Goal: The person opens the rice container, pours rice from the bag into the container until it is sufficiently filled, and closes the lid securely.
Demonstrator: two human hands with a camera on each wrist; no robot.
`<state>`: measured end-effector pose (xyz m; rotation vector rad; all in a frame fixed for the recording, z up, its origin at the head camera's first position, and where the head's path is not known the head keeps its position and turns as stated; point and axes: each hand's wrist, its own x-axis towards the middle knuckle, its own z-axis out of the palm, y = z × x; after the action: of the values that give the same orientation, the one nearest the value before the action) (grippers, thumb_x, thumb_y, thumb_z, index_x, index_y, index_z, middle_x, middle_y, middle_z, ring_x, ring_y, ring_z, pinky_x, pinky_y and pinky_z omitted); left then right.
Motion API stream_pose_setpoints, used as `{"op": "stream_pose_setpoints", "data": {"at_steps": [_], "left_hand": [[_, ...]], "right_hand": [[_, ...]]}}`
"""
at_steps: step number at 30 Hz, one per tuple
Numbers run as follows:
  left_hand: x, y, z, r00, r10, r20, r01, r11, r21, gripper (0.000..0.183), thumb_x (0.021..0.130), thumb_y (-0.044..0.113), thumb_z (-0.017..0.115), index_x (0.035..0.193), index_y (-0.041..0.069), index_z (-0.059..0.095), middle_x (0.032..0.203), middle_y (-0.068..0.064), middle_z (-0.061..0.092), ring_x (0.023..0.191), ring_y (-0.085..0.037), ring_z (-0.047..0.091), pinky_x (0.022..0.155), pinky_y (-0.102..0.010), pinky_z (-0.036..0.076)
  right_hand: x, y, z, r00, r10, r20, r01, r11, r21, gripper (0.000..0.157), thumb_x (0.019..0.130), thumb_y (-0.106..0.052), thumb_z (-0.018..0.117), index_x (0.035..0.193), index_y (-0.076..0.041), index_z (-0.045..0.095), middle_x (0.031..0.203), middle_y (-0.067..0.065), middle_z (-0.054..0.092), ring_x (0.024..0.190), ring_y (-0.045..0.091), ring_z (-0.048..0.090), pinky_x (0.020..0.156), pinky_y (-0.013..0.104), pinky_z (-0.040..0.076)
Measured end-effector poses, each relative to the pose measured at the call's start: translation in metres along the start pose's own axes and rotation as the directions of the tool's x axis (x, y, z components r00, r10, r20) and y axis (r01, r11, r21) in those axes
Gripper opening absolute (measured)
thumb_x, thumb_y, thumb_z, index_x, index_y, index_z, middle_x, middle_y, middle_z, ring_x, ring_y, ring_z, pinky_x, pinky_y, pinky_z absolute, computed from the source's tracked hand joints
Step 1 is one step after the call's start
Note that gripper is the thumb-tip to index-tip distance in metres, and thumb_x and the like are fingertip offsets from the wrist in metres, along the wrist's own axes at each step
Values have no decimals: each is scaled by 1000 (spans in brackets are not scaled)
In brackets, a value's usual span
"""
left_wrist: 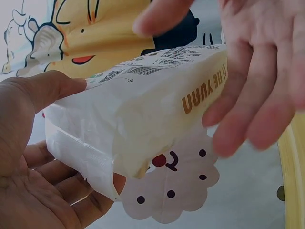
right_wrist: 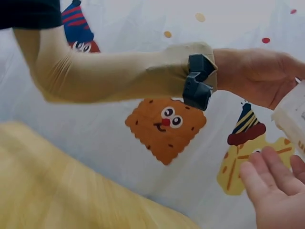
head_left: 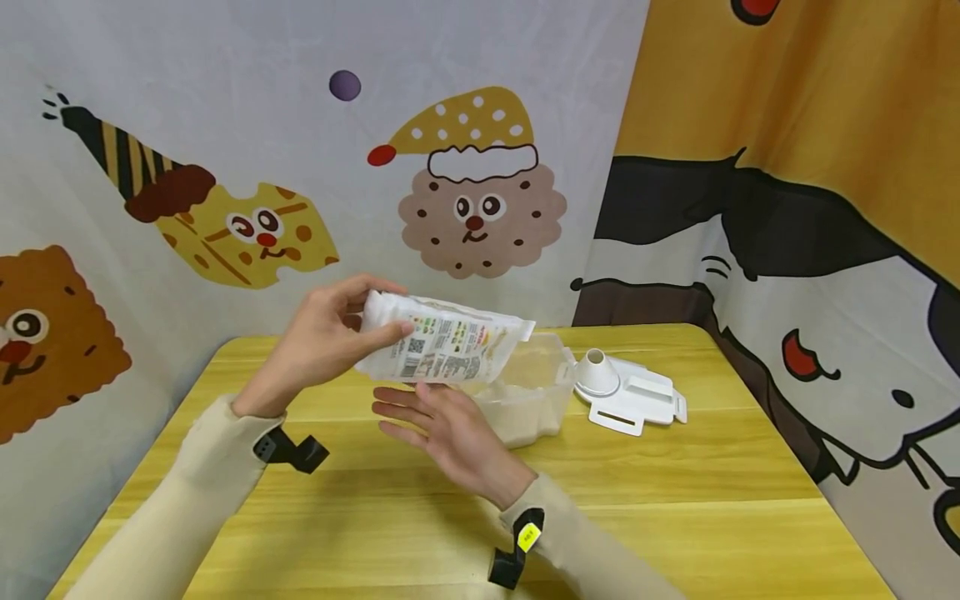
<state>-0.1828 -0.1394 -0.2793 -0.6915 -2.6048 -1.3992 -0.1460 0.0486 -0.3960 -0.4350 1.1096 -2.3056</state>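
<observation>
In the head view my left hand (head_left: 318,346) grips the bottom end of a white printed bag (head_left: 450,343), thumb on the near face and fingers behind. The bag lies nearly level above the table, its other end over a translucent plastic container (head_left: 551,400) with pale contents that I cannot make out. Just below the bag is my right hand (head_left: 461,437), its fingers extended and holding nothing. In the left wrist view, gold letters run along the side of the bag (left_wrist: 143,109), and the right hand (left_wrist: 262,81) shows beside it.
Right of the container, a white lid-like piece (head_left: 641,392) with a slotted tab lies on the wooden table (head_left: 420,533). A white cone-shaped spout (head_left: 597,375) stands at its left end. Behind the table hangs a cartoon-printed curtain (head_left: 285,50).
</observation>
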Motion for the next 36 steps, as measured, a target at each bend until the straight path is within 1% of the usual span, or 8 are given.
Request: {"op": "stream_pose_setpoints", "data": {"at_steps": [4, 10, 14, 20, 22, 26, 31, 36], "left_hand": [[0, 1, -1, 1000, -3, 7, 3, 1000, -5, 35, 93, 25, 78, 125, 15, 68, 108, -9, 71, 80, -19, 75, 62, -33, 63], [1, 3, -3, 1000, -9, 12, 9, 1000, 3, 34, 93, 27, 78, 124, 16, 68, 107, -8, 71, 81, -18, 74, 62, -31, 62], [3, 2, -4, 1000, -12, 11, 12, 1000, 15, 34, 93, 29, 78, 124, 18, 69, 105, -7, 72, 80, -19, 74, 62, -31, 61], [6, 3, -4, 1000, -16, 27, 16, 1000, 22, 36, 92, 27, 79, 124, 17, 68, 106, -7, 72, 82, -20, 74, 64, -31, 62], [7, 4, -4, 999, -15, 36, 14, 999, 34, 36, 92, 28, 80, 124, 17, 68, 106, -7, 72, 81, -21, 74, 64, -31, 62], [10, 7, -4, 999, -16, 50, 14, 999, 49, 38, 91, 28, 81, 125, 18, 68, 105, -7, 72, 78, -20, 73, 64, -31, 62], [12, 12, -3, 998, -10, 64, 5, 997, 74, 39, 90, 31, 82, 124, 20, 68, 104, -6, 71, 75, -20, 71, 62, -32, 61], [14, 15, -4, 997, 9, 72, -16, 994, 105, 38, 89, 33, 82, 123, 21, 69, 103, -5, 70, 73, -20, 68, 59, -32, 58]], "right_hand": [[-11, -5, -3, 998, -24, 51, 31, 991, -132, 49, 109, -23, 49, 154, -9, 36, 153, 30, 46, 138, 34, 54, 117, 46, 46], [-26, -14, -6, 994, -47, 103, 77, 947, -312, 45, 106, -18, 56, 147, -4, 43, 147, 27, 54, 135, 37, 57, 112, 44, 51], [-35, -25, -7, 986, -82, 144, 135, 899, -416, 43, 104, -12, 59, 144, -1, 47, 143, 28, 57, 132, 43, 58, 108, 47, 54], [-47, -53, -6, 953, -199, 226, 291, 804, -518, 45, 100, -6, 65, 140, 3, 48, 141, 31, 56, 130, 43, 58, 105, 42, 56], [-50, -65, -7, 938, -237, 254, 342, 753, -562, 46, 99, -5, 66, 140, 3, 49, 141, 29, 57, 130, 42, 58, 105, 43, 56], [-55, -91, -10, 904, -313, 291, 426, 615, -663, 46, 96, 0, 67, 139, 1, 51, 141, 24, 59, 129, 37, 60, 105, 47, 56], [-56, -123, -15, 885, -381, 269, 431, 449, -783, 47, 93, 1, 71, 137, -4, 55, 140, 14, 62, 128, 30, 60, 105, 44, 55], [-48, -147, -19, 850, -439, 292, 424, 240, -873, 51, 91, -3, 76, 138, -7, 58, 138, 8, 64, 128, 28, 60, 105, 42, 55]]}}
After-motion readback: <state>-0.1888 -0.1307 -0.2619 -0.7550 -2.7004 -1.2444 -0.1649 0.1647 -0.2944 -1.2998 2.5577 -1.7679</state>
